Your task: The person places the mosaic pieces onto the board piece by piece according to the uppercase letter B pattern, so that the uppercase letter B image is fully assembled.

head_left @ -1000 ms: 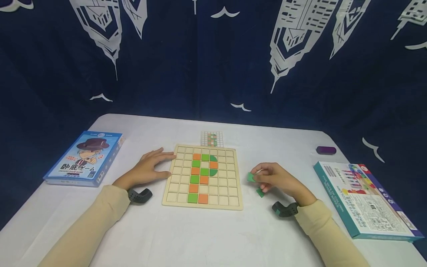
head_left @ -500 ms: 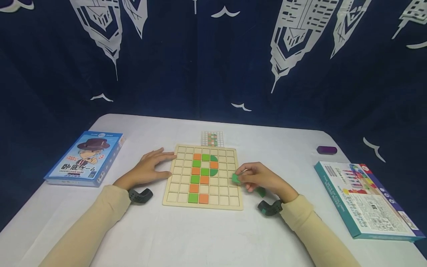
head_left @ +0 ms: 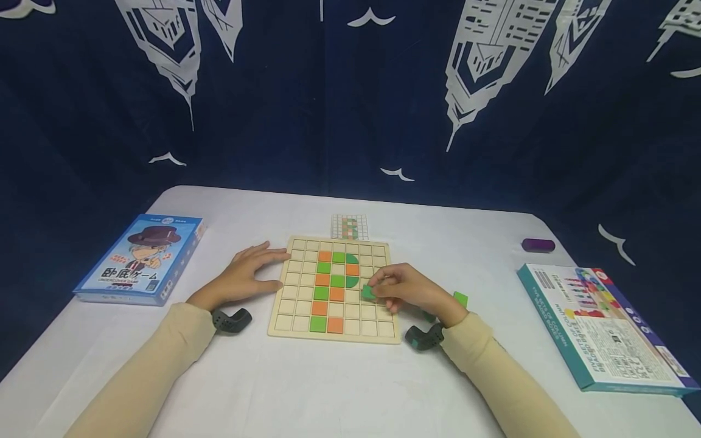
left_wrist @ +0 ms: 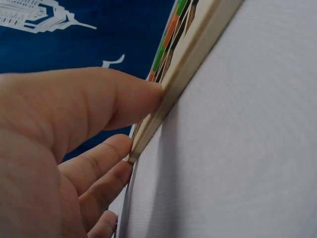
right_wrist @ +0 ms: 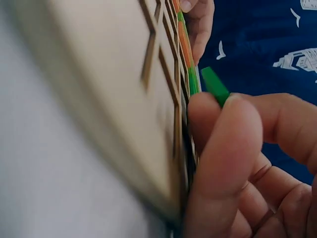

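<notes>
A wooden grid board lies mid-table, with orange, light green and dark green tiles set in its squares. My left hand rests at the board's left edge; in the left wrist view its thumb and fingertips touch the wooden rim. Over the right part of the board, my right hand pinches a green tile between thumb and fingers. The right wrist view shows this tile standing out past the fingertips. Beside the right wrist lies a light green tile, and a dark green piece is partly hidden beneath the hand.
A small card printed with a coloured grid lies behind the board. At the left is a blue game box. To the right are a teal and white box and a purple object. A dark blue patterned curtain hangs behind.
My right hand has moved left from beside the board to over its right-hand squares, carrying the green tile. A light green tile has come into view behind it. The left hand stays put.
</notes>
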`<state>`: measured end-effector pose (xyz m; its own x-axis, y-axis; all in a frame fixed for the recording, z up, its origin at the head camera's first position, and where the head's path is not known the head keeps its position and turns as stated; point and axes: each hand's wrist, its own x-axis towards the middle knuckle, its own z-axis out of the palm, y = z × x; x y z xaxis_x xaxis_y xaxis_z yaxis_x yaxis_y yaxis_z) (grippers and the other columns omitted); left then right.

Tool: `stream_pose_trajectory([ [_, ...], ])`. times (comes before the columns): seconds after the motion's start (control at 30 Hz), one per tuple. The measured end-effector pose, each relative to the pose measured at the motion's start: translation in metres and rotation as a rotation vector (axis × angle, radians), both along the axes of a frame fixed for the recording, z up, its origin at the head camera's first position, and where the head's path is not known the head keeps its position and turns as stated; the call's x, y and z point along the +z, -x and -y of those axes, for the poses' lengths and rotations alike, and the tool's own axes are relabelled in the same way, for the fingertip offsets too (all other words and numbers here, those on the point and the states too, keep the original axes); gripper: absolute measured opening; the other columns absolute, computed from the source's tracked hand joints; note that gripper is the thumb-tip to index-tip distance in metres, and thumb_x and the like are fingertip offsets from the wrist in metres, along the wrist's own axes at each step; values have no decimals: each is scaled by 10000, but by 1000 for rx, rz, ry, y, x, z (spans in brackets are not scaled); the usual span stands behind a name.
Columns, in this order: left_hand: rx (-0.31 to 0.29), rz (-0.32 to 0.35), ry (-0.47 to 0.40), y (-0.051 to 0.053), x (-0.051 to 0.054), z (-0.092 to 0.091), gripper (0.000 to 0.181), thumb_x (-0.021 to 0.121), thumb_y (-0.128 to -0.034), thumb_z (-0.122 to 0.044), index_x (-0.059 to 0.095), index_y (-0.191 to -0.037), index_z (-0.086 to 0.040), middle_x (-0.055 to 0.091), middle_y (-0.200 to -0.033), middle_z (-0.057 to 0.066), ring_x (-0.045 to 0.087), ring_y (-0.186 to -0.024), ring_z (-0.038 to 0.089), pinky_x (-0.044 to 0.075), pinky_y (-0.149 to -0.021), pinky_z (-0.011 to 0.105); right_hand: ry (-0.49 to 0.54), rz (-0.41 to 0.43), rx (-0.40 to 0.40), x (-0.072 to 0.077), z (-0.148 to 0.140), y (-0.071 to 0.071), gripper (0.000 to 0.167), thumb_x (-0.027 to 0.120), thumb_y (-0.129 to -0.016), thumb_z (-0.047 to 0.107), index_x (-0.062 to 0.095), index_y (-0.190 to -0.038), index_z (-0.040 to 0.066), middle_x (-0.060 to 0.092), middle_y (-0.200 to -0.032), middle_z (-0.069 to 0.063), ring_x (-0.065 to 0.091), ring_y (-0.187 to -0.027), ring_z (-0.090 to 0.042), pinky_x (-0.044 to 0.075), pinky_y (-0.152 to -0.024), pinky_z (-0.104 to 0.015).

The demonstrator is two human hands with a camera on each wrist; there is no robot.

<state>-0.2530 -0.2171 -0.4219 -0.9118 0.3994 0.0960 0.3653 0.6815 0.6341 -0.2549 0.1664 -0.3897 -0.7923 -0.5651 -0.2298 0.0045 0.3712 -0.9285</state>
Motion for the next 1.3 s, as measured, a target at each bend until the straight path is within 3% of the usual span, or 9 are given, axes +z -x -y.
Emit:
stream_pose_trajectory([
  [0.33,2,3,3,0,-1,0,655,773,-948,-316,602,-1537,-85,495,-1654,163,195,-1628,468,79,-1287,695,-92,-75,34,6,23,2,186,693,-1019,30,709,-1163,-86,613,-646,9,584,-536,-63,543,-534,-183],
  [0.63,2,-1,4,1,-2,1,652,778,-943,-312,610,-1530,-87,503,-1648,163,199,-1628,462,81,-1289,691,-159,-111,6,9,38,-1,124,717,-1010,42,748,-1093,-45,618,-662,6,587,-532,-75,565,-541,-201],
  [1.3,12,6,18,3,-5,2,655,771,-945,-282,596,-1545,-90,481,-1666,153,178,-1635,453,65,-1293,689,-247,-188,-34,13,44,-5,47,755,-976,21,777,-947,-9,621,-696,6,588,-624,-100,581,-595,-217],
])
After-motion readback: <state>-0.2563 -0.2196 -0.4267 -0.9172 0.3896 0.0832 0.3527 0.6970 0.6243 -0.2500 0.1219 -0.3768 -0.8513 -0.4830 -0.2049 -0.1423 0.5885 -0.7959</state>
